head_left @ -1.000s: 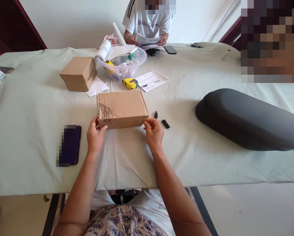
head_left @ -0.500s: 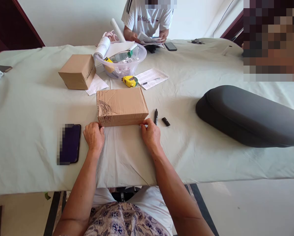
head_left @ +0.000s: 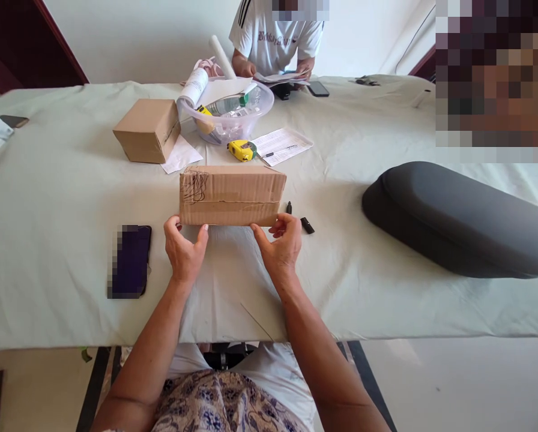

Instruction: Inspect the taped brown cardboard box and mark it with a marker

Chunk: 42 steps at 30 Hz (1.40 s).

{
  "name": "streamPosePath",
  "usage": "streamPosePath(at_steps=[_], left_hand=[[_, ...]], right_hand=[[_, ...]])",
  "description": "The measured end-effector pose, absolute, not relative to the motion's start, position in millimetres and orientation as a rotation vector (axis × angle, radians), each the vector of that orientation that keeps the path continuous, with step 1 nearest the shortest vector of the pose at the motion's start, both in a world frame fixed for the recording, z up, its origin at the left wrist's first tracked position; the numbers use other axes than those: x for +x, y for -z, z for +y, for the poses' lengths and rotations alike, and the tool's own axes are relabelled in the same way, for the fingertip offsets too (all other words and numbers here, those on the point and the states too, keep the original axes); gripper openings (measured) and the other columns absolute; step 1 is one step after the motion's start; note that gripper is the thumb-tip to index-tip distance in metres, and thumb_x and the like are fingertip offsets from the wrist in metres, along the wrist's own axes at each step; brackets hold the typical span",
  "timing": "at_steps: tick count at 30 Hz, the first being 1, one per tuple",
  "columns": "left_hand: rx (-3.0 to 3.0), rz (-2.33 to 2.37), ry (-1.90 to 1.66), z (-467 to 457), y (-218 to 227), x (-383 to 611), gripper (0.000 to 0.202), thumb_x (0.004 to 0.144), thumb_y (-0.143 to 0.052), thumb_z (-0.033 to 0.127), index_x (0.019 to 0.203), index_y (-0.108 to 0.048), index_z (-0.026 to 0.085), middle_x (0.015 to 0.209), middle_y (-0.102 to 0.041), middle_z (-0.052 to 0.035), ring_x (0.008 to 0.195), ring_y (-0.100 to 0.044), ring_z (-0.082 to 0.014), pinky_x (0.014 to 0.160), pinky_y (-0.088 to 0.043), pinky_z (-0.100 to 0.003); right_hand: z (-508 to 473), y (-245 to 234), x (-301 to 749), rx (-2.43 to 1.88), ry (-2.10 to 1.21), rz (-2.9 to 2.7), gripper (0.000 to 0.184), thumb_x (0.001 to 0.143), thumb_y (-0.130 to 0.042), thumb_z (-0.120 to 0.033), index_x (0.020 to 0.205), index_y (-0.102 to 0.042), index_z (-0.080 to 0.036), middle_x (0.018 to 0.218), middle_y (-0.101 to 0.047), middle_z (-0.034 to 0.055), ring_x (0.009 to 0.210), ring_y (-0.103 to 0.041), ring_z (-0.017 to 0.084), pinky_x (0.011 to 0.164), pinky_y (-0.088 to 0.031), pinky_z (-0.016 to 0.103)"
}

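A brown cardboard box [head_left: 233, 195] with black scribbles at its upper left is tilted, its long taped side turned to me. My left hand [head_left: 184, 249] grips its lower left corner, thumb at the bottom edge. At the lower right corner my right hand [head_left: 281, 245] holds it the same way, fingers partly hidden by the box. A black marker [head_left: 289, 207] lies just right of the box, mostly covered by it and my right hand. Its black cap [head_left: 307, 225] rests beside that hand. Left of my left hand lies a dark phone [head_left: 131, 262].
A second cardboard box [head_left: 147, 131] stands at the back left beside a plastic basin [head_left: 233, 129] of odds and ends. A yellow tape measure [head_left: 241, 150] and a paper sheet [head_left: 291, 141] lie behind. A dark grey case [head_left: 458, 219] occupies the right. A person [head_left: 275, 42] sits opposite with papers.
The box has tipped back, so its near side shows fully and its front edge is raised. My thumbs have spread inward along the bottom edge, and both hands have risen slightly.
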<state>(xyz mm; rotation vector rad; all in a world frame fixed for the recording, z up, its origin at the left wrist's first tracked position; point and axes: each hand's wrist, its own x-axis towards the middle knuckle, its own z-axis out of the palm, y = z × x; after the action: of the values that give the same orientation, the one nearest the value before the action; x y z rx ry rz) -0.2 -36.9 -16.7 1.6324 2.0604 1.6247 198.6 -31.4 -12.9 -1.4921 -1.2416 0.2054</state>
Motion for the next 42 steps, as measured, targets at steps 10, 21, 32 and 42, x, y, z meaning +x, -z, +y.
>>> streamPosePath(at_steps=[10, 21, 32, 42], left_hand=[[1.821, 1.904, -1.881, -46, 19, 17, 0.076, 0.076, -0.071, 0.069, 0.124, -0.038, 0.020, 0.113, -0.048, -0.0100, 0.103, -0.053, -0.0248, 0.093, -0.050, -0.045], [1.667, 2.045, -1.743, -51, 12, 25, 0.085, 0.071, -0.076, 0.068, 0.127, -0.030, 0.023, 0.118, -0.044, -0.0106, 0.106, -0.052, -0.0252, 0.094, -0.050, -0.044], [1.646, 2.052, -1.716, -50, 9, 29, 0.108, 0.068, -0.080, 0.069, 0.142, -0.022, 0.018, 0.136, -0.038, -0.0206, 0.129, -0.045, -0.0349, 0.100, -0.050, -0.048], [1.594, 1.984, -1.804, -51, 5, 21, 0.069, 0.086, -0.067, 0.057, 0.136, -0.038, 0.020, 0.127, -0.051, -0.0162, 0.117, -0.056, -0.0273, 0.094, -0.051, -0.041]], right_hand=[[-40, 14, 190, -1.469, -0.074, -1.261, 0.084, 0.070, -0.079, -0.064, 0.133, -0.038, -0.027, 0.128, -0.053, 0.0104, 0.117, -0.057, 0.028, 0.093, -0.053, 0.048], [-46, 6, 181, -1.504, -0.206, -1.183, 0.076, 0.071, -0.079, -0.062, 0.125, -0.038, -0.028, 0.123, -0.052, 0.0098, 0.114, -0.056, 0.028, 0.097, -0.050, 0.049], [-48, 9, 174, -1.506, -0.189, -1.226, 0.086, 0.066, -0.082, -0.063, 0.129, -0.035, -0.028, 0.124, -0.050, 0.0099, 0.114, -0.056, 0.029, 0.097, -0.049, 0.050], [-44, 2, 179, -1.398, -0.319, -1.116, 0.060, 0.078, -0.073, -0.057, 0.123, -0.046, -0.028, 0.124, -0.057, 0.0091, 0.113, -0.059, 0.026, 0.088, -0.051, 0.041]])
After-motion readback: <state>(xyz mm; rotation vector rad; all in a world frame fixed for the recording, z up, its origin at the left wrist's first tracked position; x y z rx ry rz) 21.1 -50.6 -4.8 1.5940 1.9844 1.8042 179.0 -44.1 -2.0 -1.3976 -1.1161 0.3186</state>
